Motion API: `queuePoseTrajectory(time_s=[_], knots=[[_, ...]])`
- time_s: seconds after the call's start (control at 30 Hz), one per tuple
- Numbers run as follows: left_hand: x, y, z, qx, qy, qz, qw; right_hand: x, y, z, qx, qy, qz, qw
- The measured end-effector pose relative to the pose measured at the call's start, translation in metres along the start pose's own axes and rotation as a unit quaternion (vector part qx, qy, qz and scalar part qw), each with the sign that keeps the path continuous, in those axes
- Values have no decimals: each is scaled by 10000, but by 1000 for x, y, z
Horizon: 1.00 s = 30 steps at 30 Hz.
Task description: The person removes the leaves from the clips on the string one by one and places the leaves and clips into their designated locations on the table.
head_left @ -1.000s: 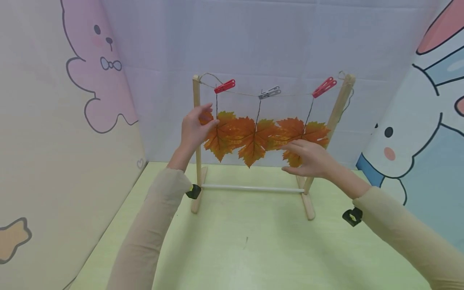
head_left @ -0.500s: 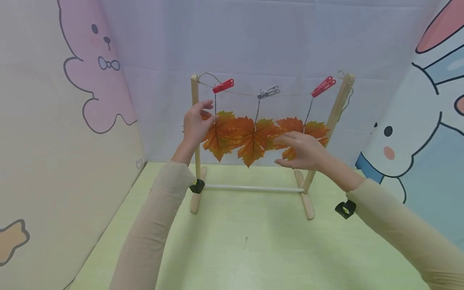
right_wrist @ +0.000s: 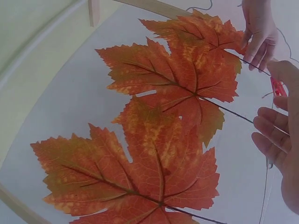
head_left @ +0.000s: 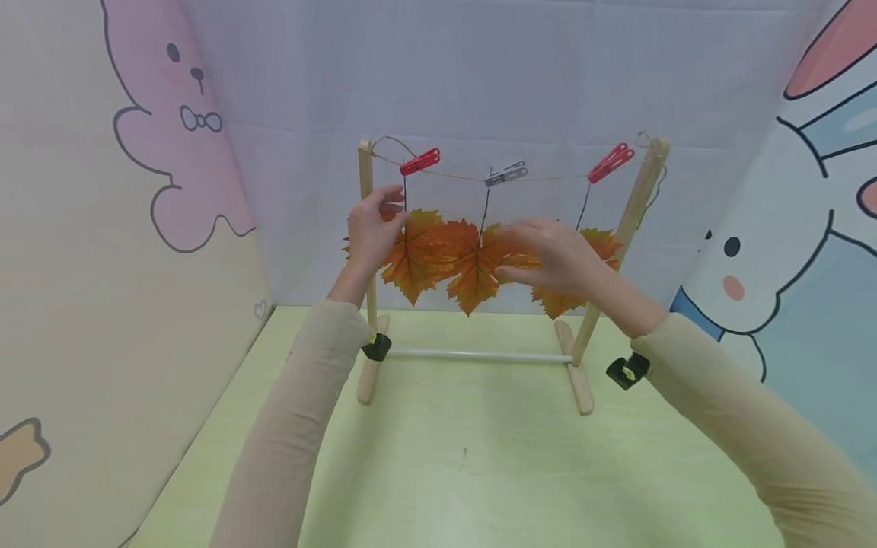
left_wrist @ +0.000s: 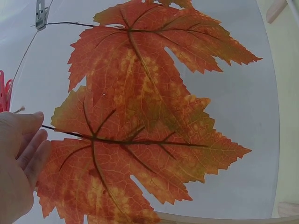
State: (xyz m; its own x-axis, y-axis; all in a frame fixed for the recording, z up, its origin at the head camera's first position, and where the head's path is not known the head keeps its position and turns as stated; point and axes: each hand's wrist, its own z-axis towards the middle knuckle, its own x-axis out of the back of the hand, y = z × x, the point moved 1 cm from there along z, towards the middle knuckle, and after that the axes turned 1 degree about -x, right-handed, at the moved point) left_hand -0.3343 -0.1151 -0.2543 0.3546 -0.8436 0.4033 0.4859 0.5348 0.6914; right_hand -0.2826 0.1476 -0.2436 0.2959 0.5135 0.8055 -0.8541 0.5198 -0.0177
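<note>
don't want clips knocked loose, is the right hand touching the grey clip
Apart: the head view shows the right hand below the grey clip, with the pale backdrop visible between them.

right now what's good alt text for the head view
Three orange leaves hang by clips from a string on a wooden stand. A person's left hand partly covers the left leaf; their right hand partly covers the right one.
</note>
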Motion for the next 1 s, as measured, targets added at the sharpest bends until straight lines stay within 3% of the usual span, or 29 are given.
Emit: queuePoseTrajectory(time_s=[0.2,0.5,1.0], knots=[[-2,2,2,-13,33,86,10000,5,-5,21,-53,178,189,9996],[-3,2,3,8,173,32,9998,6,-14,51,-692,69,-101,9975],[-7,-1,4,-93,210,87,9997,-1,-17,93,-1420,384,-97,9891]])
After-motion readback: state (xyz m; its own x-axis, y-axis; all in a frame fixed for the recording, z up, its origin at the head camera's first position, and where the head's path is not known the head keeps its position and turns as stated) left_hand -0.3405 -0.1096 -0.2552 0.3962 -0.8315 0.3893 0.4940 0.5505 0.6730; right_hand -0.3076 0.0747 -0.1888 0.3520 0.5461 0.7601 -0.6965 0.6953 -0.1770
